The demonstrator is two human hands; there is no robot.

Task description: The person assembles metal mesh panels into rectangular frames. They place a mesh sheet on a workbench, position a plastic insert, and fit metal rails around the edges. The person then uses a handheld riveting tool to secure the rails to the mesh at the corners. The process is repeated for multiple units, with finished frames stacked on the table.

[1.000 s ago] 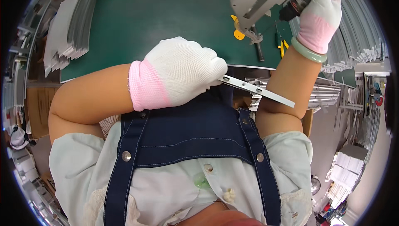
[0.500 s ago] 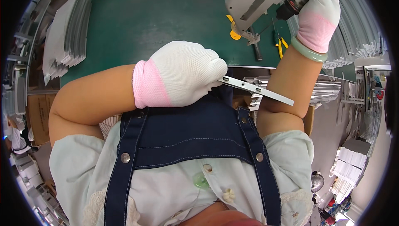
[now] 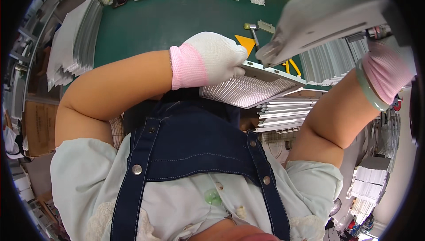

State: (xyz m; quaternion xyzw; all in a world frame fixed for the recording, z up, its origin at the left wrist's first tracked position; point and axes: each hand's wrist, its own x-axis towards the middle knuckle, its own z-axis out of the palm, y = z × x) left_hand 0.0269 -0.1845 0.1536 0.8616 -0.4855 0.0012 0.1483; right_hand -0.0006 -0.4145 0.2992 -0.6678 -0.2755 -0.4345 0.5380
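White-gloved and pink-cuffed, our left hand [image 3: 212,57] is pinching the near edge of a flat finned metal panel [image 3: 248,89], holding it up just over the green mat [image 3: 155,19] in front of our chest. Looks light and stiff to us, but those thin fins probably bend easily, so we'd grip the solid frame edge, not the ribbed face.

Our right hand [image 3: 389,79] is up at the right, wrapped around a grey tool [image 3: 327,17] with blurry details; we can't tell how tight the grip is.

Count-wise: one panel in hand, one grey tool, one yellow triangular piece [image 3: 245,43] on the mat, plus stacks of similar panels [image 3: 283,114] below and to the right, too many to count.
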